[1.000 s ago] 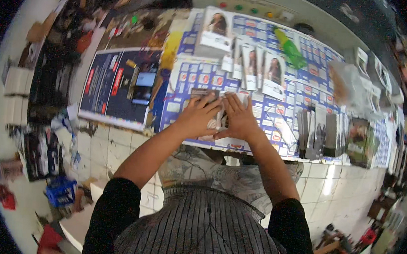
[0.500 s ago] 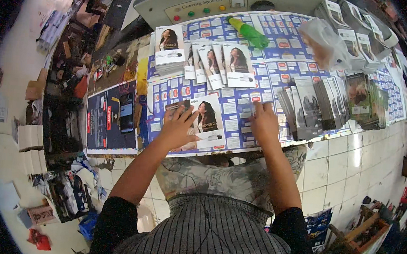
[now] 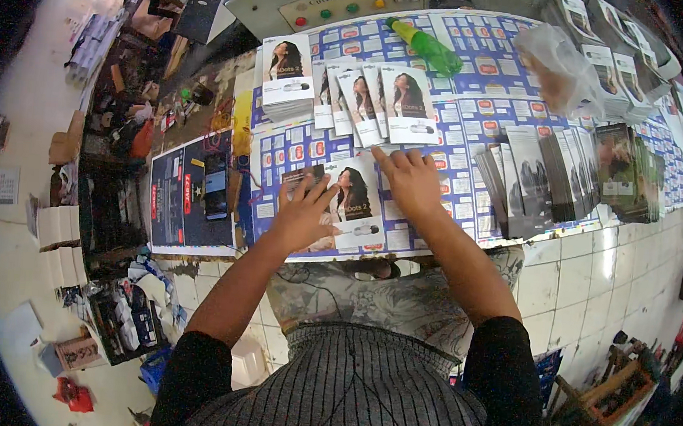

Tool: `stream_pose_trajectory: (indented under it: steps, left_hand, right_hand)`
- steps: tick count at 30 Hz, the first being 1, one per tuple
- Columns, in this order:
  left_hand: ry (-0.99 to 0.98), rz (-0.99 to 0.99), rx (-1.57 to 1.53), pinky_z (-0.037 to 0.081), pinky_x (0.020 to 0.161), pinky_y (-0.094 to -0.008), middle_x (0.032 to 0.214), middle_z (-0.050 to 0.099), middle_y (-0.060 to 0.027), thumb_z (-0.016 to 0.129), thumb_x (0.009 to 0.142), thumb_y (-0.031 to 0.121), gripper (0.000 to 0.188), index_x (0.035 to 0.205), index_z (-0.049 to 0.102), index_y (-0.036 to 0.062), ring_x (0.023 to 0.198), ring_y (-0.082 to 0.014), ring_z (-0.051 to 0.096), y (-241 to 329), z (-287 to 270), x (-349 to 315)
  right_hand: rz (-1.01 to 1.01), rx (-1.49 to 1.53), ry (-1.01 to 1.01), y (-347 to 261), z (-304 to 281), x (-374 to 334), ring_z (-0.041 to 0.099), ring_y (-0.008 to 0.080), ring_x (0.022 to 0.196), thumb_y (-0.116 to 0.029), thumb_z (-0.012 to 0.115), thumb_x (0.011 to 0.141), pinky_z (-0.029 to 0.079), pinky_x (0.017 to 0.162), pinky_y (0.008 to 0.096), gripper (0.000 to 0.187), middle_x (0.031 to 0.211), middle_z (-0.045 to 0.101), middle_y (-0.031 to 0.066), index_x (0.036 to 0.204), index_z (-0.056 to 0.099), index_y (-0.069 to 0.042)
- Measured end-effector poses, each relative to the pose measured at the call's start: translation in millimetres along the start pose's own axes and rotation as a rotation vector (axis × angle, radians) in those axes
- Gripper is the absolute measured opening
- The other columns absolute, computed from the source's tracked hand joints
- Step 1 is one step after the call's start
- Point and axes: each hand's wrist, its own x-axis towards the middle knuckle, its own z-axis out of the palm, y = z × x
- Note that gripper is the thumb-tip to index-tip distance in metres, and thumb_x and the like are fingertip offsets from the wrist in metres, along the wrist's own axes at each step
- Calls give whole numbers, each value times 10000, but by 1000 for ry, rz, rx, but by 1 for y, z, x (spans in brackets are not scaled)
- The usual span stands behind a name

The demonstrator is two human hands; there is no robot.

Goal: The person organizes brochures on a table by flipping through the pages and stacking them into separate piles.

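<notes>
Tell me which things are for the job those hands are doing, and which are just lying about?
Probably for the job:
- leaflet, under the left hand
- fanned leaflets, near the right hand
- leaflet stack, with a matching picture on top

Probably just lying about:
- green bottle
- phone
- plastic bag

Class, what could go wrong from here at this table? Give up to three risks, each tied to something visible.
1. The right hand is close to the fanned leaflets and might knock them askew.
2. The open leaflet could crease or slip if the left hand presses unevenly.
3. The green bottle lies on its side beyond the fan and might roll if bumped.
</notes>
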Motion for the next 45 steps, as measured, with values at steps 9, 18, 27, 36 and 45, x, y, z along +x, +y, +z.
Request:
stream_pose_trajectory:
  steps: [9, 18, 27, 36, 45]
  left_hand:
    - [-85, -8, 75, 90, 1084, -789, 1624, 237, -122, 769, 791, 510, 937, 1567, 260, 376, 1476, -452, 208, 16, -10, 7]
    - [-75, -34, 33, 81, 1079, -799, 1617, 254, -146, 785, 744, 545, 992, 1568, 254, 393, 1496, -441, 171, 14, -10, 9]
    - [-83, -5, 1, 83, 1079, -793, 1638, 177, -123, 791, 759, 502, 971, 1568, 269, 382, 1506, -425, 117, 8, -9, 12]
    - [285, 254, -99, 223, 1158, -601, 1557, 361, -151, 751, 812, 305, 768, 1478, 440, 85, 1447, -335, 310, 72, 51, -45]
    - [344, 86, -1354, 462, 893, -275, 1111, 671, -41, 498, 1065, 240, 343, 1331, 590, 44, 989, -82, 554, 58, -65, -138]
  right_hand:
    - [-69, 27, -19, 15, -4, 12, 612, 228, 973, -128, 565, 875, 476, 803, 411, 535, 990, 659, 23, 1396, 566, -250]
    - [-394, 87, -432, 11, -49, -49, 624, 235, 979, -186, 510, 928, 477, 824, 407, 451, 1038, 673, 18, 1358, 607, -283]
    - [-77, 125, -381, 41, -56, -80, 588, 294, 1136, -253, 644, 879, 456, 941, 461, 558, 1231, 628, 91, 1421, 533, -177]
    - [151, 491, 63, -8, -63, -82, 568, 412, 1173, -220, 743, 858, 469, 986, 477, 523, 1294, 586, 217, 1325, 565, -65]
    - [-83, 633, 189, -85, -193, -48, 598, 329, 1139, -247, 746, 860, 448, 1000, 439, 454, 1200, 652, 165, 1265, 627, -82]
